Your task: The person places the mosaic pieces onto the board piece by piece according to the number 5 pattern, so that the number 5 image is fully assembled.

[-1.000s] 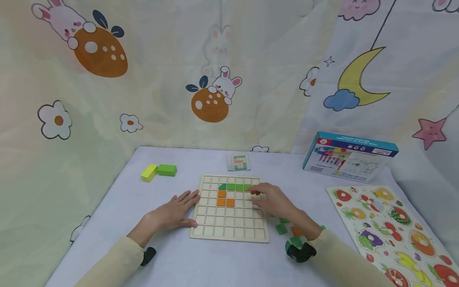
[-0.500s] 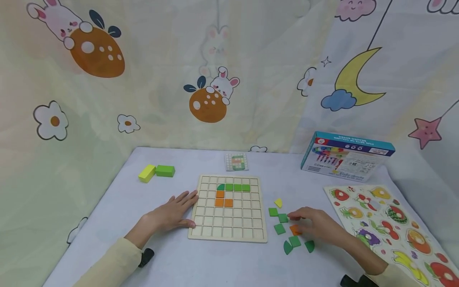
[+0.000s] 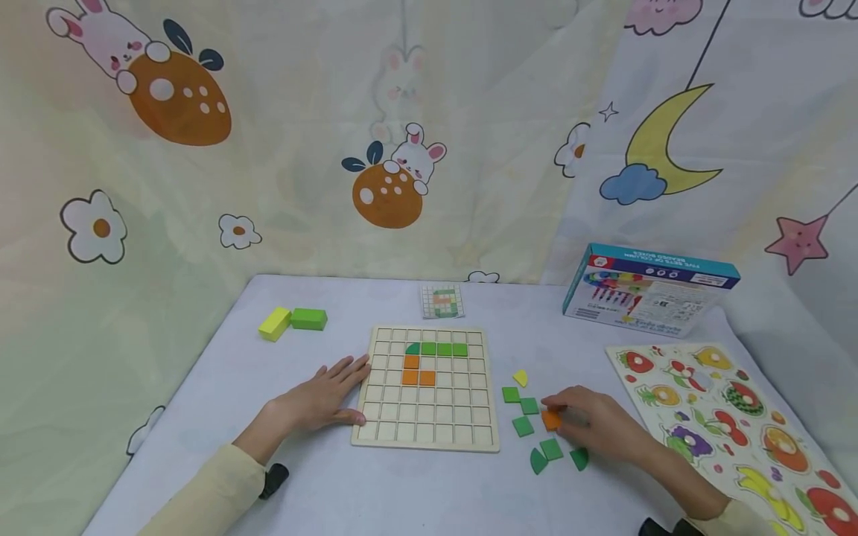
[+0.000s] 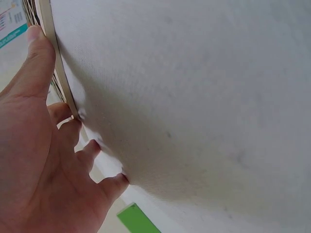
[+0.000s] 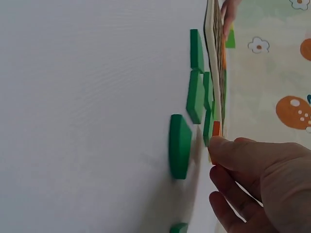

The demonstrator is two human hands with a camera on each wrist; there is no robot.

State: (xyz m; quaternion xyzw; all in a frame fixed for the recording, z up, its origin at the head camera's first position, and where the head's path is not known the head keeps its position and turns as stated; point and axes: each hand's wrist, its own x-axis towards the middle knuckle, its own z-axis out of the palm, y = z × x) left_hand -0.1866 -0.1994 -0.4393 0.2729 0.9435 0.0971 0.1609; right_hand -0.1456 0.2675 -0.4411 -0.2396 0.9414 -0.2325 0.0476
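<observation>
A wooden grid board (image 3: pixel 425 424) lies in the middle of the table, with several green tiles (image 3: pixel 445 349) in a row and 3 orange tiles (image 3: pixel 411 377) set in it. My left hand (image 3: pixel 315 397) rests along the board's left edge, thumb and fingertips touching it; the left wrist view shows the fingers (image 4: pixel 87 153) spread. Right of the board, my right hand (image 3: pixel 599 423) pinches a loose orange square tile (image 3: pixel 551 420) between thumb and fingers. Around it lie several green tiles (image 3: pixel 523 426), some square, some rounded, and a yellow piece (image 3: pixel 520 378).
A small pattern card (image 3: pixel 442 302) lies behind the board. Yellow (image 3: pixel 275 324) and green blocks (image 3: pixel 309 319) sit at the back left. At the right are a box (image 3: pixel 652 290) and a fruit-picture sheet (image 3: pixel 731 432).
My right hand has moved from the board's upper right, leaving a green tile in the row, to the loose tiles, and has taken hold of an orange one. The left hand stays at the board.
</observation>
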